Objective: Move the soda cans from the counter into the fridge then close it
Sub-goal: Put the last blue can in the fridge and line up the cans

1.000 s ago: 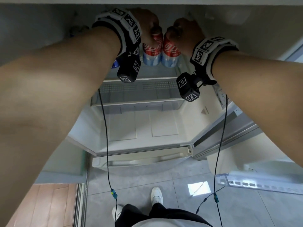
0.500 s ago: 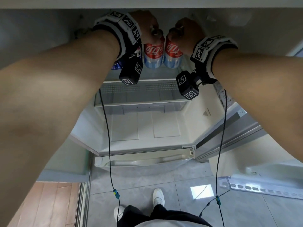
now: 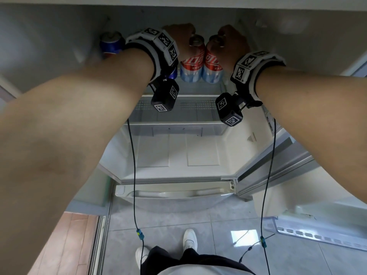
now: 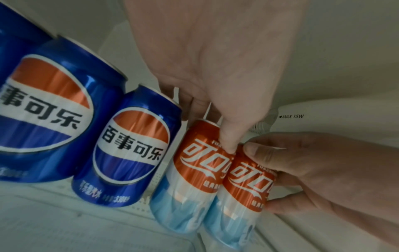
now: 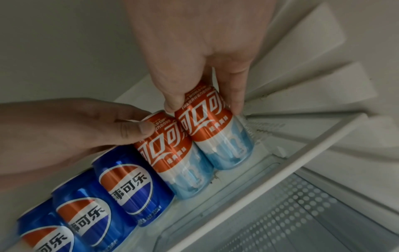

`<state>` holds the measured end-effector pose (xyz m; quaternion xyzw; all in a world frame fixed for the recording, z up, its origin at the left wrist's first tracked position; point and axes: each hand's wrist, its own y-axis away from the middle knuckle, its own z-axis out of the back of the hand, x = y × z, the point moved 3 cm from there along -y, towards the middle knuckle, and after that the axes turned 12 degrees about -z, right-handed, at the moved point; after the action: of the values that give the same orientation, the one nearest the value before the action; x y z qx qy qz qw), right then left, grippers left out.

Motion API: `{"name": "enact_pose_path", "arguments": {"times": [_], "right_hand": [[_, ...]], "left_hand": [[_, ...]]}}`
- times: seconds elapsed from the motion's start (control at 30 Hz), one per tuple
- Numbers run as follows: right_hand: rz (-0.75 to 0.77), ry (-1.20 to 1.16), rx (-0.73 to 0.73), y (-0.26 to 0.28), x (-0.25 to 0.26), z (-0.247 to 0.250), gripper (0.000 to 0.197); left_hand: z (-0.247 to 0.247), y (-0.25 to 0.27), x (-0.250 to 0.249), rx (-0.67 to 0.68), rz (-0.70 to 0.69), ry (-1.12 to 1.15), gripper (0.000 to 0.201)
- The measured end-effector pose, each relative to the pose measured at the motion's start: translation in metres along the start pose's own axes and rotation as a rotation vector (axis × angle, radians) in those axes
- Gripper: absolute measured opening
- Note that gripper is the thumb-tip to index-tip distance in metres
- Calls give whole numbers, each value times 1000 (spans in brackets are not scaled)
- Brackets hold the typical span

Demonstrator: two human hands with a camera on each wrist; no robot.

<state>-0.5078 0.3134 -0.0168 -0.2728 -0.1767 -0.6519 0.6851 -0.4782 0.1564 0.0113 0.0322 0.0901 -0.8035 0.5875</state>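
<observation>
- since the earlier head frames the two red-and-white cans have come lower and further in; now i see both standing on the top shelf (image 5: 257, 172) of the fridge (image 3: 174, 151), with a blue can (image 3: 111, 44) newly showing past my left forearm.
- my left hand (image 3: 179, 39) has its grip grasping the left red can (image 4: 194, 172) near the rim, thumb on the front and fingers (image 4: 195, 105) behind.
- my right hand (image 3: 233, 41) has its grip grasping the right red can (image 5: 218, 129) the same way, from above.
- the two red cans stand touching each other, and the left one sits just beside the row of blue cans (image 5: 127, 185) (three show in the right wrist view).
- step in hand, as i judge it: setting this pair down at the right end of the row; their bases look seated on the shelf, though motion blur keeps me from being sure.
- next move calls for letting both grips go straight up without nudging the cans, since they stand close to the shelf's front lip.
- then i draw both arms clear and swing the open fridge door (image 3: 297, 221) shut; whether more cans wait on the surface i cannot tell from here.
</observation>
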Motion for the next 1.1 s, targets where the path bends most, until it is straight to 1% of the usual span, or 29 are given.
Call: {"name": "enact_pose_path", "arguments": {"times": [0.03, 0.07, 0.13, 0.2, 0.3, 0.37, 0.43, 0.57, 0.63, 0.73, 0.77, 0.83, 0.93, 1.0, 1.1], "right_hand": [[-4, -2, 10, 1, 0, -1, 47], [-11, -1, 23, 3, 0, -3, 49], [-42, -6, 23, 8, -1, -6, 54], [-54, -12, -35, 14, -3, -7, 49], [18, 44, -164, 25, -1, -3, 40], [47, 42, -246, 35, 3, 1, 42], [68, 34, -273, 46, 10, 4, 43], [137, 40, -255, 73, 21, 11, 43], [202, 51, -252, 91, 25, 15, 44], [322, 62, -214, 125, 29, 16, 33], [340, 62, -194, 136, 29, 16, 28], [281, 33, -102, 153, 24, 12, 20], [189, 13, 13, 180, 9, 14, 24], [131, -23, 44, 203, -1, 21, 25], [66, -82, 53, 247, -16, 30, 24]], "left_hand": [[-1, 3, -1, -6, 12, -1, 49], [-1, 8, -2, -27, 17, 9, 55], [0, 16, -4, -81, 13, 16, 58], [1, 27, -4, -137, 0, 12, 58], [2, 49, -9, -230, -35, -8, 47], [3, 67, -15, -269, -49, -11, 42], [3, 83, -19, -265, -45, -27, 41], [4, 113, -23, -284, -10, -96, 34], [2, 129, -27, -304, -18, -92, 37], [3, 155, -39, -314, -38, -85, 38], [4, 163, -44, -313, -43, -96, 37], [6, 180, -56, -339, -57, -95, 36], [2, 211, -73, -419, -127, -42, 36], [-7, 232, -83, -422, -142, 25, 35], [-30, 267, -105, -423, -152, 122, 34]]}}
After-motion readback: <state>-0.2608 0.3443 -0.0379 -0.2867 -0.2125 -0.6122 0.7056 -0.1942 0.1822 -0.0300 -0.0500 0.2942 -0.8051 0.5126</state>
